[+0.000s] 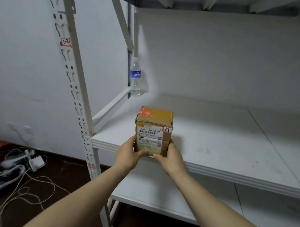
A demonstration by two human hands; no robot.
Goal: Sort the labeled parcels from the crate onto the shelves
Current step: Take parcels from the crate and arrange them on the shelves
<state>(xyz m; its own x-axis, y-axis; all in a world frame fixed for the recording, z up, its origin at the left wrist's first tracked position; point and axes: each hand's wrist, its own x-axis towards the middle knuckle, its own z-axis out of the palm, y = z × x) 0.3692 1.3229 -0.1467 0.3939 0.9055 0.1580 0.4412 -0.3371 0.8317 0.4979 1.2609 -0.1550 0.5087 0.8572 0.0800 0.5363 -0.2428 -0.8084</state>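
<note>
Hands, left and right, clamp a labelled cardboard parcel between them. Placement on the shelf beneath looks underway; next, release.

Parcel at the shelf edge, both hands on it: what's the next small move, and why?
Probably push the parcel a little further back on the shelf, then let go. Left hand and right hand grip its lower sides, and it stands upright right at the front lip, with bare board behind. Its red-edged tag seems to match the tag on the post.
</note>
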